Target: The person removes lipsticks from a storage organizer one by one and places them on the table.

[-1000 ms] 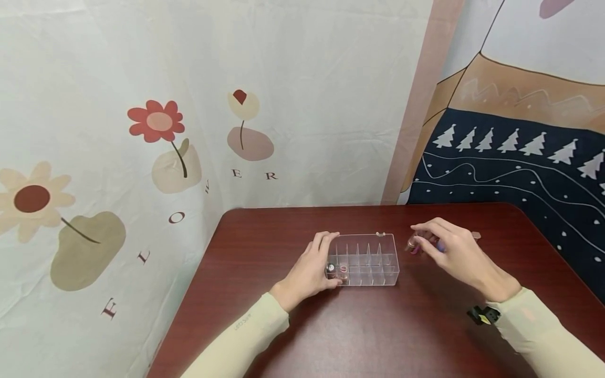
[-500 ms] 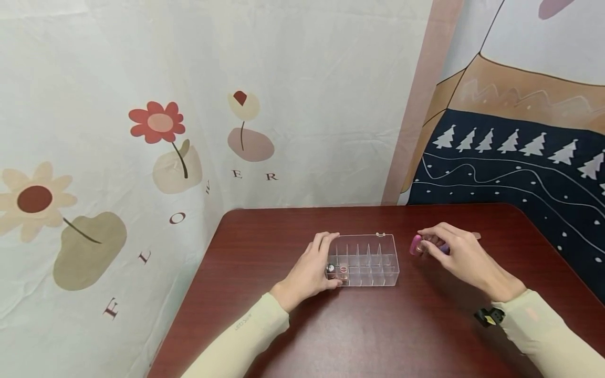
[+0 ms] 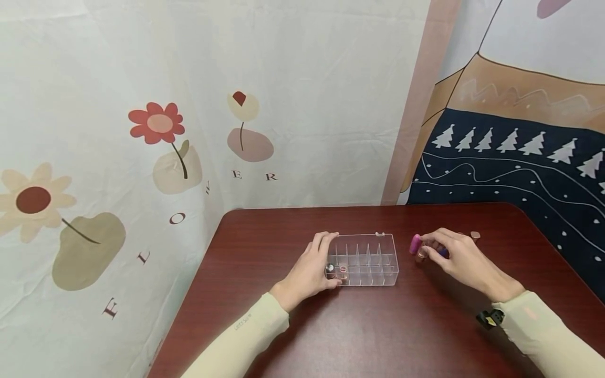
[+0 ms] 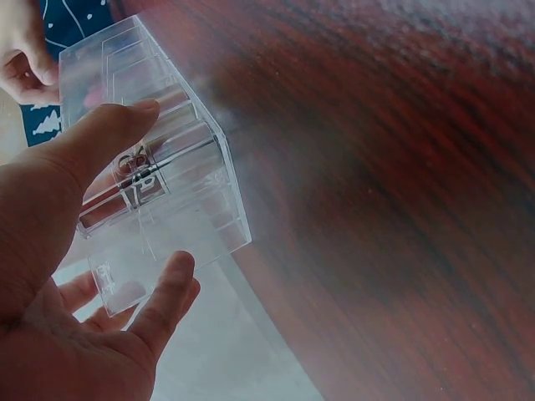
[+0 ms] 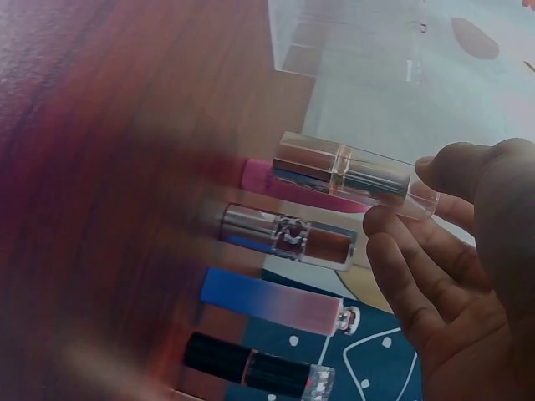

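Note:
In the head view my left hand holds the left end of a clear compartment organizer, thumb in front and fingers behind. Two lipsticks stand in its leftmost front compartments. At the right, my right hand pinches the capped end of a lipstick with a see-through case and a gold band. Close behind it stands a pink lipstick tube. The right wrist view also shows a silver lipstick, a blue-to-pink tube and a black tube in a row beside the hand.
Dark red wooden table bears everything. A light-topped tube stands beyond my right hand, partly hidden by it. Printed cloths hang behind the table's back edge.
The lipstick in my right hand has gone from tilted at the left to lower and more upright. The pink tube now shows apart from it. My left hand and the organizer stay put.

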`<act>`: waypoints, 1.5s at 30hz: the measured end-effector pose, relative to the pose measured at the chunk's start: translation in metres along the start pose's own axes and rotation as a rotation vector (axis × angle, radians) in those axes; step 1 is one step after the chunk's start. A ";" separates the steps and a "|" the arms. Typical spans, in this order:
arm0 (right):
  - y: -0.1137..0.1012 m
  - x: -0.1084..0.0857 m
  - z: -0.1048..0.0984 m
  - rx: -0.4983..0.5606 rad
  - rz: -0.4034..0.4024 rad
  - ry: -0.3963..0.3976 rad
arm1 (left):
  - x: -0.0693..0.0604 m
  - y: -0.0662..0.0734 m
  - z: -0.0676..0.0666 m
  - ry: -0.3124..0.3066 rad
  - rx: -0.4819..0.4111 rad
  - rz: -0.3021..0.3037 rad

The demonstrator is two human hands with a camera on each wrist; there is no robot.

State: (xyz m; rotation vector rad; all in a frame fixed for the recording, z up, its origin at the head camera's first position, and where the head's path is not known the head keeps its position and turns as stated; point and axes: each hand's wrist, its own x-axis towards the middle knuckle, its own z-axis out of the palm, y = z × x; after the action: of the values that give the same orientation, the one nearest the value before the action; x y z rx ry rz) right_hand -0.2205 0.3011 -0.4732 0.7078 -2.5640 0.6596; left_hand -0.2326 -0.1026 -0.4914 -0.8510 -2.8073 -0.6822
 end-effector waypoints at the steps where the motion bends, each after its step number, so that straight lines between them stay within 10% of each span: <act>1: 0.001 0.000 0.001 -0.001 -0.004 0.000 | 0.000 0.000 0.000 -0.001 0.001 -0.001; 45: 0.000 -0.005 0.012 -0.042 -0.041 -0.054 | 0.000 -0.002 0.002 -0.001 0.013 -0.002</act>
State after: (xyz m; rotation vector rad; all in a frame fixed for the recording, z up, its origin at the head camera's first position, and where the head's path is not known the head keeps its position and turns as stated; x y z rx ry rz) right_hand -0.2191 0.2962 -0.4854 0.7719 -2.5973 0.5790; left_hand -0.2338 -0.1024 -0.4940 -0.8472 -2.8107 -0.6627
